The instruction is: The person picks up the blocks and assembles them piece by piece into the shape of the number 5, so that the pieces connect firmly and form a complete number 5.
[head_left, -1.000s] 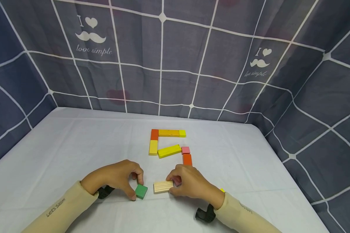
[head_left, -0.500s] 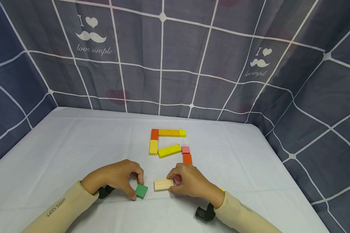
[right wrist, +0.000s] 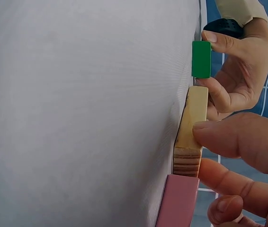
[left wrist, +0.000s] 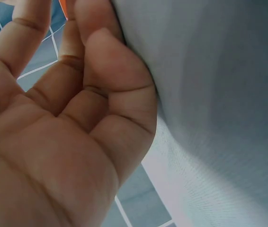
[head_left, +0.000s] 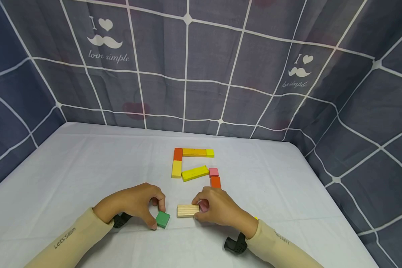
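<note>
In the head view my left hand pinches a small green block between thumb and forefinger, on the white cloth. The right wrist view shows the same green block held at its two ends. To its right, my right hand grips a plain striped wooden block by its right end, a small gap from the green one. A dusky pink block lies just behind the wooden block, partly hidden by my right hand in the head view. The left wrist view shows curled left fingers, not the block.
Farther back, red, orange and yellow blocks form an angular line. It continues through a bright yellow block, a small pink block and an orange-red block near my right hand. A yellow bit peeks out behind my right wrist.
My right hand has slid the wooden block slightly away from me, and it now lies straighter. The left hand and the green block stay nearly still.
</note>
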The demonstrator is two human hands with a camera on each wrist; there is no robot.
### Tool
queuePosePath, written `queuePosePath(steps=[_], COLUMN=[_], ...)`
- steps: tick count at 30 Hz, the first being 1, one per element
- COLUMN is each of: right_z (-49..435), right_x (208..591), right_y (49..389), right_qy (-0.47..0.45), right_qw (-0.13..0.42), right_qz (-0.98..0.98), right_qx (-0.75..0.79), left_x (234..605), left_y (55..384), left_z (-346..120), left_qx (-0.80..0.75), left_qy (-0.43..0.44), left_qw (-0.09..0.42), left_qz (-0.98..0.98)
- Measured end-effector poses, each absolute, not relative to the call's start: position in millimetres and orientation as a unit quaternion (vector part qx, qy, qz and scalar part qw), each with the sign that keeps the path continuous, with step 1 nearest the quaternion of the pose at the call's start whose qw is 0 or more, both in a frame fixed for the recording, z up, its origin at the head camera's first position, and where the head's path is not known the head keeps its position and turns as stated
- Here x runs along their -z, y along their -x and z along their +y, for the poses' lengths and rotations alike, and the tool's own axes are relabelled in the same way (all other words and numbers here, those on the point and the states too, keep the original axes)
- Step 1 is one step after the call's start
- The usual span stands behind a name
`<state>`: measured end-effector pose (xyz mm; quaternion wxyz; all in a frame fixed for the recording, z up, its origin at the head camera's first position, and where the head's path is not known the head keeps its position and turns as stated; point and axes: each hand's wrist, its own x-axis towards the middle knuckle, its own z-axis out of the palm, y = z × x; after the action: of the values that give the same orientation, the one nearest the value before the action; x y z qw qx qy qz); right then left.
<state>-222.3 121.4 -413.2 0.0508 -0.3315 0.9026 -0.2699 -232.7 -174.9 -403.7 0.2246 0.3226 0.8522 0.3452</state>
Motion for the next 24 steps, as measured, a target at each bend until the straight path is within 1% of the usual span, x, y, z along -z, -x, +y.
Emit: queuePosePath(steps=[5, 10, 13, 19, 24], right_z=[122, 126, 131, 153, 180], right_x=[413, 412, 410, 408, 403], right_y=[223, 223, 223, 228, 233], right_qy=[0.331, 0.331, 0.338, 0.351, 0.367], right_qw=[0.051, 0.069, 0.088, 0.143, 0.178], right_qz=[0.902, 0.898, 0.882, 0.827, 0.799], right_qx=[0.271, 0.282, 0.316, 0.416, 0.443], left_x=[403, 403, 404, 405, 403], left_y=[233, 234, 234, 233, 233], left_z=[-175, -174, -174, -173, -172], left_qx=[-0.346, -0.346, -0.346, -0.348, -0.347], left_qy=[-0.325, -0.335, -0.341, -0.342, -0.341], left_qw=[0.224, 0.217, 0.210, 0.201, 0.194], left_qz=[0.851, 0.849, 0.848, 0.849, 0.852])
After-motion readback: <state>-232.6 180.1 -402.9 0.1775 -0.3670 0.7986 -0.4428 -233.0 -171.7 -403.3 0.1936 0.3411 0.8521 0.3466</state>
